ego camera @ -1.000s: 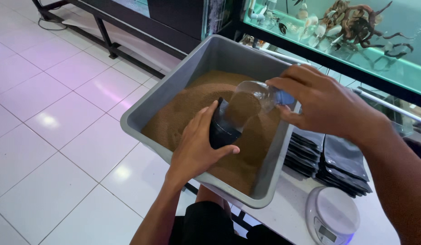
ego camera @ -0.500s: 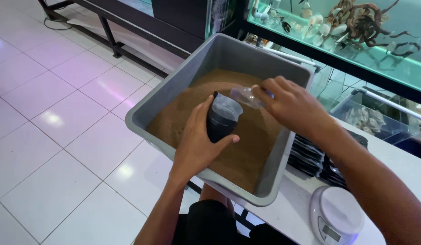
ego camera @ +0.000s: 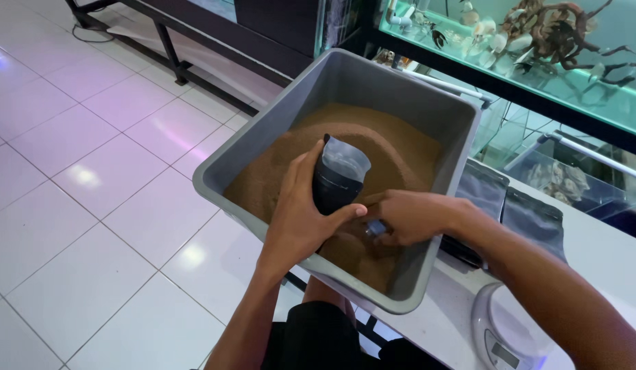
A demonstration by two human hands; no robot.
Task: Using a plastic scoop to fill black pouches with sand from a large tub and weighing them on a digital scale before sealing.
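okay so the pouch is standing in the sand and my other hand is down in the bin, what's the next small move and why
Probably lift the right hand with its scoop up to the pouch mouth. The scoop sits low in the sand, beside the pouch, while the left hand holds the pouch upright and open.

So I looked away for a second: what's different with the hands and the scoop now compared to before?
The right hand dropped from above the black pouch, where it held the clear scoop tilted, down into the brown sand, the scoop now mostly buried. The left hand keeps gripping the pouch upright in the grey tub.
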